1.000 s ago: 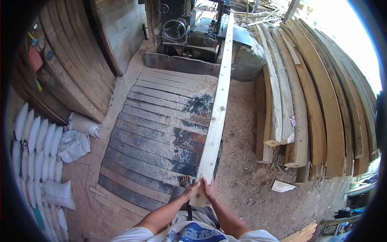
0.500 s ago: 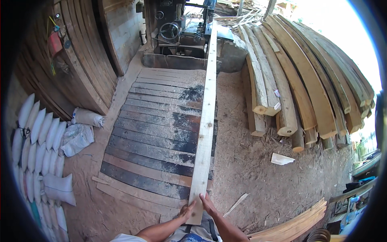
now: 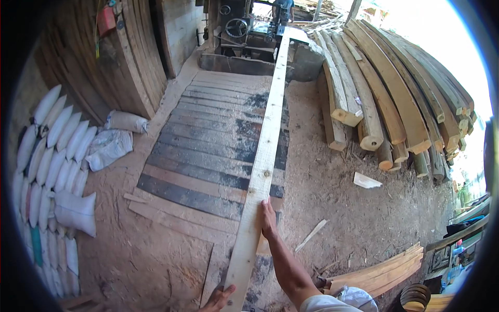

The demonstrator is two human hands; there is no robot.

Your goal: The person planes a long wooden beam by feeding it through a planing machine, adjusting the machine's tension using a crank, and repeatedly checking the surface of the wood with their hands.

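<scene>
A long, pale wooden board point(image 3: 264, 151) with several knots runs from beneath me toward the machine at the far end, and its near end passes out of the lower edge. My left hand point(image 3: 219, 298) holds the board's left edge close to the bottom of the view, its thumb on top and its other fingers mostly hidden. Farther along, my right hand point(image 3: 268, 221) is closed on the right edge, with the fingers below partly out of sight. The machine point(image 3: 240, 39) has a handwheel and a dark metal body.
Thick timber beams point(image 3: 400, 99) are stacked at the right. White filled sacks point(image 3: 60, 135) are piled at the left, near upright planks point(image 3: 104, 67). Dark slats point(image 3: 202, 151) strewn with sawdust lie left of the board. Sawn planks point(image 3: 377, 278) rest at the lower right.
The board has come nearer, its end now beyond the lower edge. My hands have spread apart: the right farther along the board, the left down near the bottom. The view has shifted.
</scene>
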